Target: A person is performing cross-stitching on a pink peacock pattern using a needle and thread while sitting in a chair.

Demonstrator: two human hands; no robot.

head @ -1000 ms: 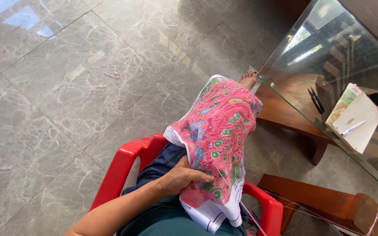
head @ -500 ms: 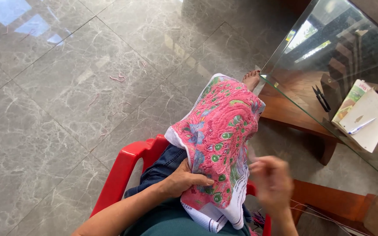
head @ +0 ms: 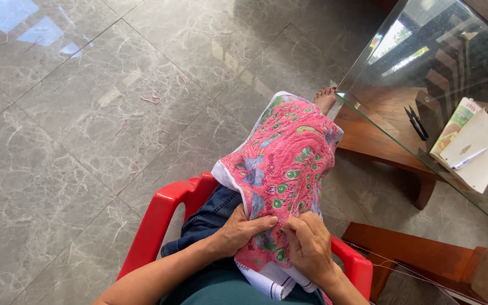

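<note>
Lying on the grey floor [head: 57,169] at about ten o'clock were a few loose pink threads [head: 151,99]. A person sat in a red chair [head: 165,209] with a cloth [head: 283,169] spread over the knee, right in the middle. The left hand [head: 238,229] lay on the cloth at six o'clock, its fingers pressing the edge down and gripping it. Just beside it, the right hand [head: 309,245] had its fingers pinched closed on the cloth; any needle was too small to see. Most of the cloth was already filled with pink and green stitching. Only a white strip at the bottom was bare. At three o'clock a glass table [head: 379,118] held scissors [head: 416,121], a notebook [head: 478,149] and a pen [head: 469,160].
</note>
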